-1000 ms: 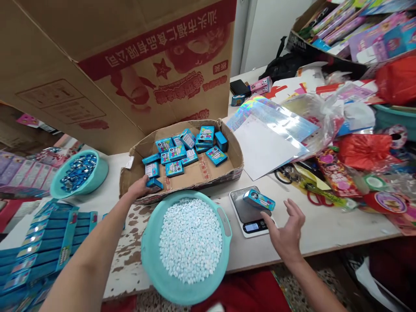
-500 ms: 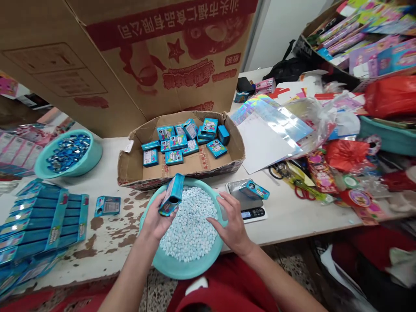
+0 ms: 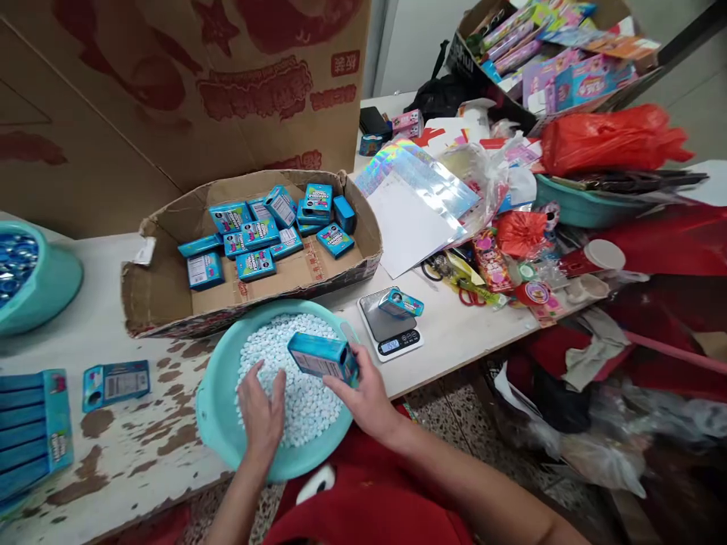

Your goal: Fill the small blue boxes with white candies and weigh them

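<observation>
My right hand (image 3: pixel 366 393) grips a small blue candy box (image 3: pixel 321 356) by its right end, tilted above the teal basin (image 3: pixel 216 435). Many pale blue and white candies (image 3: pixel 312 412) fill the basin. Over the candies at the left side, my left hand (image 3: pixel 262 412) is open with fingers apart and holds nothing. To the right of the basin, a digital scale (image 3: pixel 397 341) carries another blue box (image 3: pixel 402 303) on its plate. One more blue box (image 3: pixel 117 382) lies flat on the table left of the basin.
Behind the basin, a low cardboard tray (image 3: pixel 284 291) holds several blue boxes. Stacked blue boxes (image 3: pixel 34 435) and a teal bowl (image 3: pixel 62 280) of shiny wrapped pieces stand at left. White paper (image 3: pixel 406 223), red-handled scissors (image 3: pixel 471 297) and packaging clutter the right side.
The blue box has passed from my left hand to my right hand. My left hand has lowered, open, over the candies. The whole view has turned to the right.
</observation>
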`<state>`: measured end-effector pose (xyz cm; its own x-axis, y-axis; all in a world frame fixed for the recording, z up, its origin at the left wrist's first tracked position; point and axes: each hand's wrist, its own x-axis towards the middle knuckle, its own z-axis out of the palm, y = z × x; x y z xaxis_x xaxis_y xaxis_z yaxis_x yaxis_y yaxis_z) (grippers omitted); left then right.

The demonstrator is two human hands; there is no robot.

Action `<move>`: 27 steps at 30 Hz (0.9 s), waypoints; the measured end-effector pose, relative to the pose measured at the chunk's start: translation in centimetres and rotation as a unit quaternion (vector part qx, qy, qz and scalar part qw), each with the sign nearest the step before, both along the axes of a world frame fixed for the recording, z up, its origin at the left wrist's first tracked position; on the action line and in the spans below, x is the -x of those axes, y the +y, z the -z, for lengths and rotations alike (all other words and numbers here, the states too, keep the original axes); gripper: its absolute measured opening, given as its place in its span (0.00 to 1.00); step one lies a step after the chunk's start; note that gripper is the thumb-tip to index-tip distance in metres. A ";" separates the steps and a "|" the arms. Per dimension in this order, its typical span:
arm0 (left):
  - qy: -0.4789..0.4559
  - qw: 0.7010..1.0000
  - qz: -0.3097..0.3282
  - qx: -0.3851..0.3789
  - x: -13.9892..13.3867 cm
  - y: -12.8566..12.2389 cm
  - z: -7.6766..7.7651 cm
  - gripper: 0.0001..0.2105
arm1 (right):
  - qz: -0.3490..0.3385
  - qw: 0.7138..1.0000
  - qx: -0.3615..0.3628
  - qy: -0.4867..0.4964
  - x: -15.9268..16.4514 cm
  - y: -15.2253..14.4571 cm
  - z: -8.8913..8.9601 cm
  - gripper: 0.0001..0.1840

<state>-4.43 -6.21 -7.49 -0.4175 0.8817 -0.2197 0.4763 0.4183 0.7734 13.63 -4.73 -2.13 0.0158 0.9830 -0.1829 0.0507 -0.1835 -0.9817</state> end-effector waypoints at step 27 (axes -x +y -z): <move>-0.523 0.837 -0.113 -0.119 -1.5 3.4 -7.1 0.11 | -0.171 0.931 -0.190 -0.260 1.9 -0.7 -0.2 0.19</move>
<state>-2.98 -2.86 -0.39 -0.2680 0.8771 -0.3986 -0.5827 0.1819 0.7921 11.73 -5.41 -1.96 -0.3205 0.9390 0.1245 0.5283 0.2863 -0.7994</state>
